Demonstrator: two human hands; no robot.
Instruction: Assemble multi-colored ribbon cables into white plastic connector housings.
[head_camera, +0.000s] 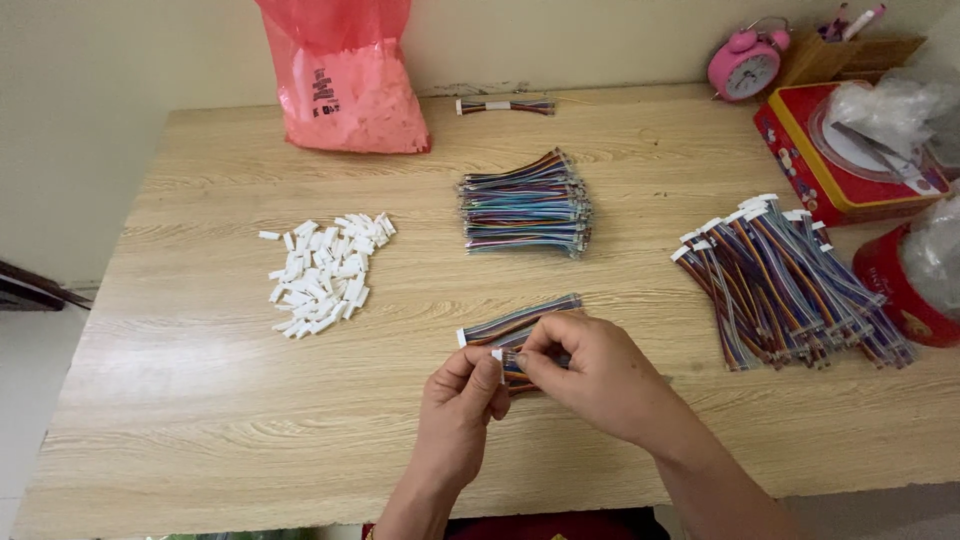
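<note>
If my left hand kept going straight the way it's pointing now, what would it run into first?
The left hand points up and slightly right, so it would probably first meet the ribbon cable lying just beyond its fingertips, then the stacked cable bundle. Depth is uncertain.

A light wooden table (200, 420) stands against a plain cream wall (120, 60) in soft light

One head-worn view – looking steeply down and forward across the worktop (200, 400) toward the far wall, hands close below
</note>
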